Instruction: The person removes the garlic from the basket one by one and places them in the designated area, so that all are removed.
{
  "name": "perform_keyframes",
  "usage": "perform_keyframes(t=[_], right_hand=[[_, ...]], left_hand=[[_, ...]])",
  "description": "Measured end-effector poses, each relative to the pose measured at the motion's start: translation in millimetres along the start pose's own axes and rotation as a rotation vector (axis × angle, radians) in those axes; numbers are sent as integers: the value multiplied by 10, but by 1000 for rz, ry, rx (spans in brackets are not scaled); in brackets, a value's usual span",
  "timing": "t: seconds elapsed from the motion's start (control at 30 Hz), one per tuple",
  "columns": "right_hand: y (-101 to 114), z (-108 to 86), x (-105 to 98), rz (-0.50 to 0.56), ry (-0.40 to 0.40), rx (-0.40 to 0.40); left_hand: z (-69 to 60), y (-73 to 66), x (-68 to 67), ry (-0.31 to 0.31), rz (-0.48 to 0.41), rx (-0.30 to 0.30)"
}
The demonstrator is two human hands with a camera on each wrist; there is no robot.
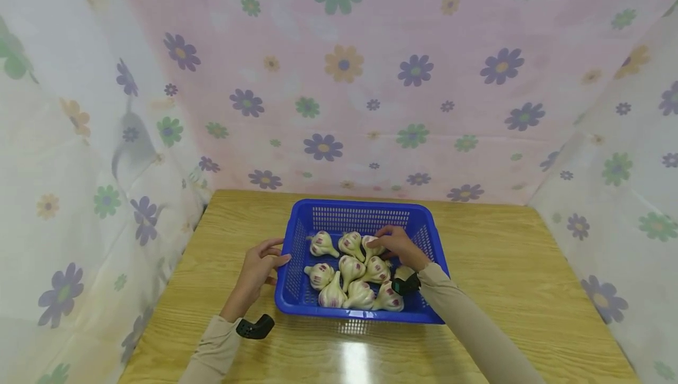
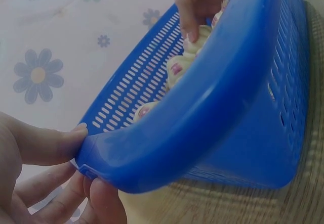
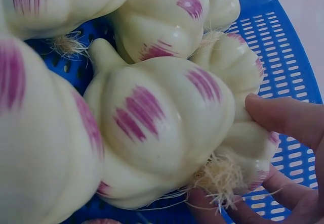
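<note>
A blue plastic basket (image 1: 360,313) with slotted walls stands on the wooden table, holding several garlic bulbs (image 1: 351,269), white with purple streaks. My left hand (image 1: 256,269) grips its left rim, thumb on top and fingers beneath, as the left wrist view shows. Inside the basket's back right part, my right hand (image 1: 398,245) holds one garlic bulb (image 3: 248,150) between thumb and fingers. That bulb lies among the others; part of it is hidden behind a nearer bulb (image 3: 162,113) with a tuft of roots. The right fingertips are partly covered by these roots.
The wooden table (image 1: 508,278) extends on both sides of the basket. A flower-patterned cloth (image 1: 371,107) hangs behind it and along the left and right sides. Black wrist straps (image 1: 255,327) are on both forearms.
</note>
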State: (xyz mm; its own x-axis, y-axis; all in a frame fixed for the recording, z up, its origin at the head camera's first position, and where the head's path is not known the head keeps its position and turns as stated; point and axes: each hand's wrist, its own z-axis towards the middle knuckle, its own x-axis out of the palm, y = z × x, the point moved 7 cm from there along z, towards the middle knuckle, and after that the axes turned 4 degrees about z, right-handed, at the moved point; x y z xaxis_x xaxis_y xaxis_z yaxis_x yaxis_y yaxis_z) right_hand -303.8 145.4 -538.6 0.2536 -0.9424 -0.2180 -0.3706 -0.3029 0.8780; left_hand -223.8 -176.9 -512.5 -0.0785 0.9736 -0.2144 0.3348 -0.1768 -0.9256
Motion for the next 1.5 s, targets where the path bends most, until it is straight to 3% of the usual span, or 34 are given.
perform_keyframes(t=[0.37,0.8,1.0,1.5], right_hand=[[129,-18,-118,19,-52,-84],[352,-185,-448,22,-69,-145],[459,-274,-567,35,-40,-192],[581,-486,-825,2,3,-219]], left_hand=[[-4,8,-10,-23,-8,4],[-11,24,12,-13,-19,15],[-3,20,1,-12,-29,22],[4,51,-2,-11,-30,11]])
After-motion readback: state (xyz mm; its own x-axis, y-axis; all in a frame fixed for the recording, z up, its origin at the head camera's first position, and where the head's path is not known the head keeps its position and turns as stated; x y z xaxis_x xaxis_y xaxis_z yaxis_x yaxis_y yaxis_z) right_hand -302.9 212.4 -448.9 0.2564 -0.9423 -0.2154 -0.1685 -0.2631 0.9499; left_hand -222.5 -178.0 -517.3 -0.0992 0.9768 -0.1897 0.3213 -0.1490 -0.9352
